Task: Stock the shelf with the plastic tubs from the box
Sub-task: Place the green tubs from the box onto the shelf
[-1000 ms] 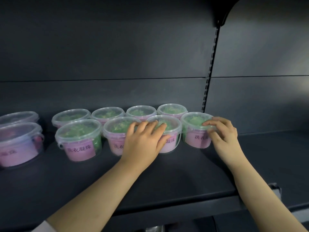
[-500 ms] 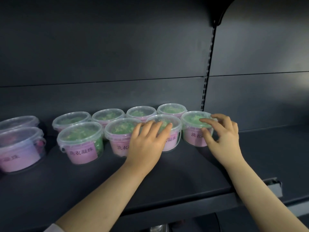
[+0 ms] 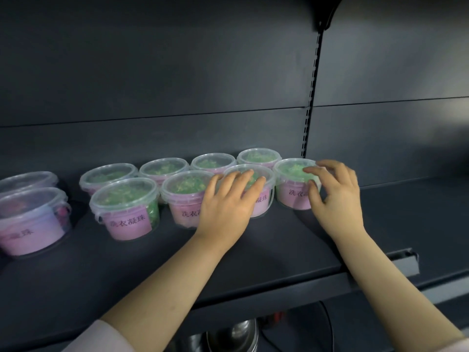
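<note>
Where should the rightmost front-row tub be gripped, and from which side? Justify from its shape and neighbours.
Grip the rightmost front-row tub by its wall just under the lid rim, coming from the front right. It tapers downward, so the wider rim stops fingers slipping; tubs crowd its left and back, while its right side stands free. The right hand curls round it there.

We look through one wide-angle head camera, facing forward and slightly down onto the shelf (image 3: 279, 247) from close by. Our left hand (image 3: 225, 209) and right hand (image 3: 335, 199) come in from the bottom edge, meeting the tubs (image 3: 127, 201) mid-frame.
</note>
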Demonstrator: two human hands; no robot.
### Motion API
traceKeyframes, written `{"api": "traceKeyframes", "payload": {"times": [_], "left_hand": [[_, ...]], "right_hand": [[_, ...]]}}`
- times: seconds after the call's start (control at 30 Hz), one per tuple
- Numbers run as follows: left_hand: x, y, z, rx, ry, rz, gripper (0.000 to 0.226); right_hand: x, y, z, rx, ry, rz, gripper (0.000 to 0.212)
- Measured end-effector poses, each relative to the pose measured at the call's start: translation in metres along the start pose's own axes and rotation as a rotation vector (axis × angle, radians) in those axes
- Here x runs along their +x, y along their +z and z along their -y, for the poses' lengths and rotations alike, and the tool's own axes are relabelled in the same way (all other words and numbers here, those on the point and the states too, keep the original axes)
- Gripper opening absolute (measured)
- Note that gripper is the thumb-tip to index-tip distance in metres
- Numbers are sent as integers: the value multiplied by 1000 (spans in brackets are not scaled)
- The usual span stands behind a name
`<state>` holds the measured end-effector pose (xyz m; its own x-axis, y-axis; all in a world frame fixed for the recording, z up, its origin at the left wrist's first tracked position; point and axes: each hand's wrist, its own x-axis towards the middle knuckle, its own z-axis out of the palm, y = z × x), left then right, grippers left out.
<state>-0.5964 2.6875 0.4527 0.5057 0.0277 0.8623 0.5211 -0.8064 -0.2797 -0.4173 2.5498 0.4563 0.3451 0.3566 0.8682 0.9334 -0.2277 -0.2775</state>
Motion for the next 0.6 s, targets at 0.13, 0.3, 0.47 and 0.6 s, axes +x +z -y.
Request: {"api": "traceKeyframes", "payload": {"times": [0.13,0.3,0.47,0.6], "left_hand": [[-1,0,2,1,-34,103,48],[1,-23,5,-68,-35,134,41],[0,-78,17,-258,-51,86,35],[-24,-130,18,-390,6,69,36]], "right_hand": [[-1,-2,5,-59,-32,85,25],[-12,-33,31,-70,60,206,34],[-27,-104,83,-188,64,250,31],[-59,-157,135,-336,137,242,34]]}}
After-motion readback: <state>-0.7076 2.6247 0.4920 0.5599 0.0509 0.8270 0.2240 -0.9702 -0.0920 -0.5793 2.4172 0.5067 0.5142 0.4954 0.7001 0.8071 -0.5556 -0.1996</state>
